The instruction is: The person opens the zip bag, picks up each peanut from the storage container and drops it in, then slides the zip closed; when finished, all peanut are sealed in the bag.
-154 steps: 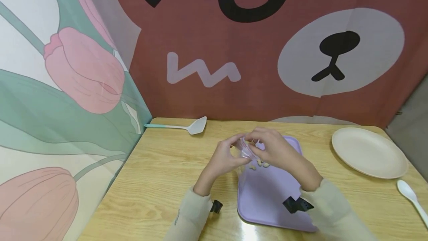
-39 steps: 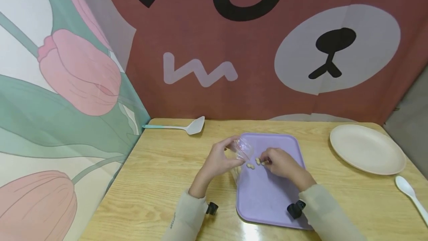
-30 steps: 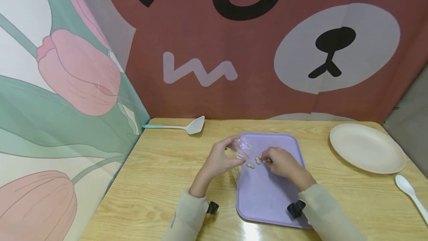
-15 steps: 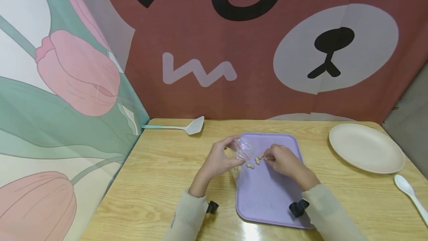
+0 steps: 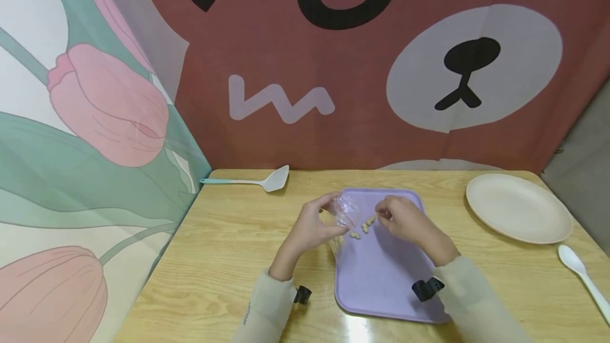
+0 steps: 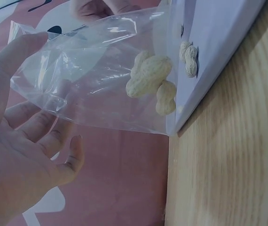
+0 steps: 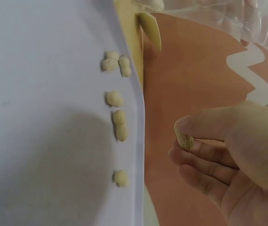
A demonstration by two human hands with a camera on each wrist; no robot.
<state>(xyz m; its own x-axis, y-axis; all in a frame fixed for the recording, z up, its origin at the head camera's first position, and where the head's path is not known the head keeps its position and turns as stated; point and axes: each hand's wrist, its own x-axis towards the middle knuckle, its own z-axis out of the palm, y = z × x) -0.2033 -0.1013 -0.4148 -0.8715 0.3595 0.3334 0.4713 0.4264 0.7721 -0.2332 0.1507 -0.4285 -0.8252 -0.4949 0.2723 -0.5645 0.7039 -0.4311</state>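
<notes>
My left hand (image 5: 310,229) holds a clear plastic bag (image 5: 348,210) by its mouth, thumb on one side and fingers on the other. Several peanuts (image 6: 148,77) lie at the bottom of the bag in the left wrist view. Over the far part of a purple tray (image 5: 376,285), my right hand (image 5: 407,221) pinches one peanut (image 7: 185,141) between thumb and fingers. Below it, several unshelled peanuts (image 7: 120,125) are spread along the tray surface near its edge. The bag's lower end hangs by the tray's left rim.
A white spatula (image 5: 276,179) with a turquoise handle lies at the table's back left. To the right are a beige oval plate (image 5: 519,208) and a white spoon (image 5: 574,261). Printed cloth (image 5: 286,142) stands behind the wooden table (image 5: 214,274).
My right hand was at the bag about five seconds ago, then down among the tray's peanuts. Now it has risen from them with a peanut. My left hand keeps holding the bag.
</notes>
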